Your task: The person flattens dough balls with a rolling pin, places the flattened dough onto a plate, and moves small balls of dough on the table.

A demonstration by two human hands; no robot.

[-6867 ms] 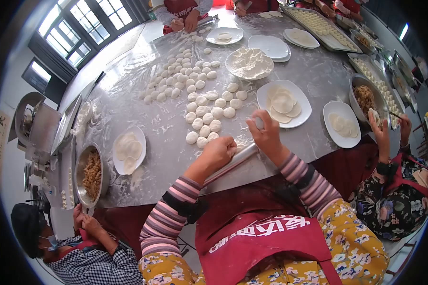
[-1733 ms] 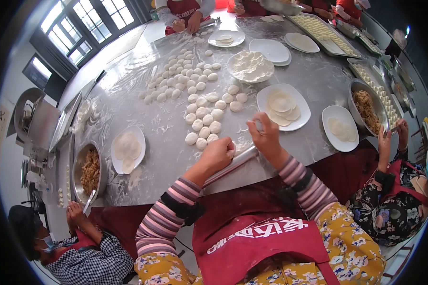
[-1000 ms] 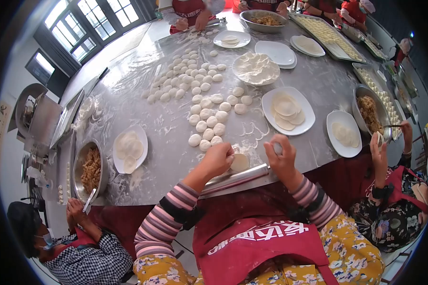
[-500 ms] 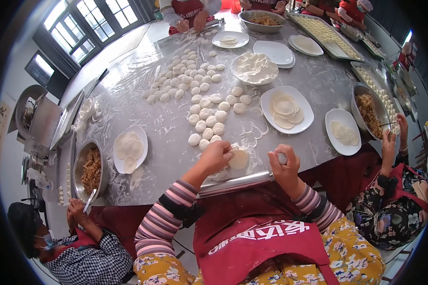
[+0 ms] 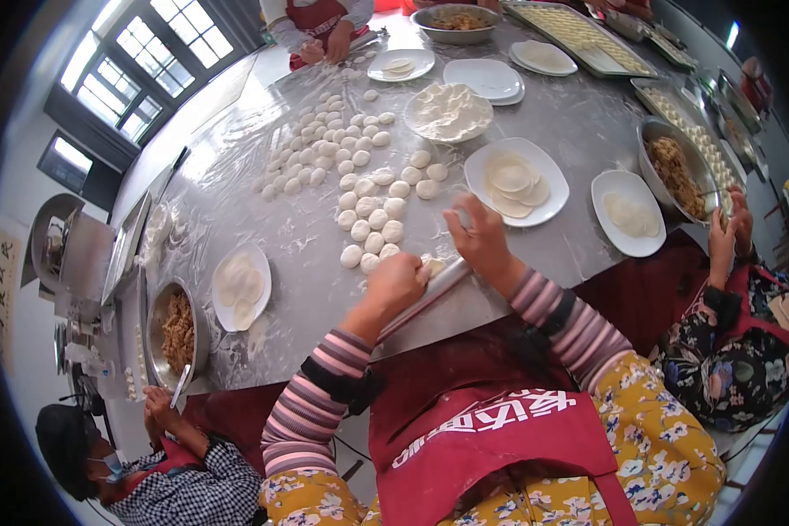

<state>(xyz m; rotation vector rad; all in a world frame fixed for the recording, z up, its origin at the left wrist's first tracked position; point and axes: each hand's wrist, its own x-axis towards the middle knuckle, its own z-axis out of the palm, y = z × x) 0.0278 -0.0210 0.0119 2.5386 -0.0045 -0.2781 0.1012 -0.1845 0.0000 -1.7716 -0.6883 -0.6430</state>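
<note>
My left hand [image 5: 398, 286] is closed, pinching the edge of a dough wrapper [image 5: 433, 264] that mostly hides behind it. A metal rolling pin [image 5: 425, 301] lies slanted along the table's near edge, just right of that hand. My right hand [image 5: 482, 241] is at the pin's far end, fingers curled and slightly blurred, its grip partly hidden. Beyond my left hand are many flattened dough pieces [image 5: 374, 219]. A white plate [image 5: 548, 210] with round wrappers [image 5: 514, 180] stands beyond my right hand.
A flour bowl [image 5: 450, 131] sits farther back. Left are a wrapper plate [image 5: 256, 294] and a steel bowl of filling [image 5: 200, 342]; right, another wrapper plate [image 5: 631, 250] and filling bowl [image 5: 649, 167]. Co-workers sit on both sides, and one stands across the table.
My right hand has swung up and left with its end of the rolling pin, which now slants more steeply. The wrapper by my left hand is more hidden. The view has shifted slightly.
</note>
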